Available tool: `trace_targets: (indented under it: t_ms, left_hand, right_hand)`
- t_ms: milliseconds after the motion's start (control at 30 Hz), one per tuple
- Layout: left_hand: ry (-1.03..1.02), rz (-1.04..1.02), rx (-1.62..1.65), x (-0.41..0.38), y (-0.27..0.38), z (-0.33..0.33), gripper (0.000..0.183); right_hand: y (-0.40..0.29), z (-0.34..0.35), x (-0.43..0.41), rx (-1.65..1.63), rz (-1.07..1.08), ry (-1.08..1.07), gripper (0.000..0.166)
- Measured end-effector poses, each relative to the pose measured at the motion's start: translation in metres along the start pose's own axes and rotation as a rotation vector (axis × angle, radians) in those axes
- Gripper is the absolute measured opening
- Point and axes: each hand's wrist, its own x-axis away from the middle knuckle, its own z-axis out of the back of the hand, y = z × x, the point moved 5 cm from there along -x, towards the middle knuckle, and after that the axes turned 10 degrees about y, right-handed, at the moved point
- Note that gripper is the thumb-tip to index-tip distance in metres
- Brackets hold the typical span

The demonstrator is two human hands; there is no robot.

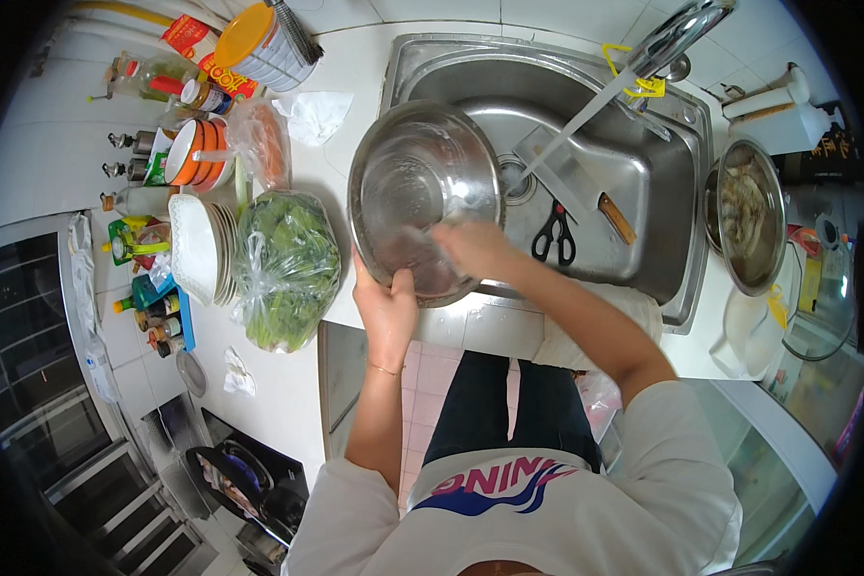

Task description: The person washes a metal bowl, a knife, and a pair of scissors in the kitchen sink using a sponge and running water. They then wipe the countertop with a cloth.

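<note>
My left hand (389,309) grips the near-left rim of a large stainless steel bowl (403,173), thumb over the edge. The bowl is tipped over the sink's left side, and its inner wall looks wet. Motion blurs my right hand (475,248), which is inside the bowl near its lower wall; whether its fingers hold something cannot be made out. Water streams from the chrome faucet (680,36) into the steel sink (662,266), beside the bowl. In the basin lie a cleaver (554,169) with a wooden handle and black-handled scissors (556,237), near the drain (516,180).
Bagged leafy greens (288,266), stacked white dishes (194,248), orange bowls (185,155) and bagged carrots (263,144) crowd the left counter. On the right, a metal bowl (752,216) holds what look like shrimp. A cloth (576,338) hangs over the front edge.
</note>
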Motion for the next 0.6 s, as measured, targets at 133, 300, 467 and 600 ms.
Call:
trace_targets:
  t_ms: [133,300,467,600]
  left_hand:
    - [-0.03,0.1,0.056,0.004,0.015,-0.008,0.063]
    - [0.007,0.119,0.014,0.003,0.018,-0.004,0.059]
    - [0.039,0.066,0.024,0.023,0.026,-0.015,0.059]
    - [0.074,0.101,0.174,0.052,0.021,-0.033,0.061]
  right_hand:
    - [0.034,0.03,-0.012,0.408,0.051,0.444,0.026]
    - [0.007,0.003,0.036,-0.116,-0.053,0.388,0.03]
    - [0.036,0.002,0.076,-0.207,-0.332,0.607,0.034]
    - [0.086,0.044,0.092,-0.312,-0.576,0.855,0.041]
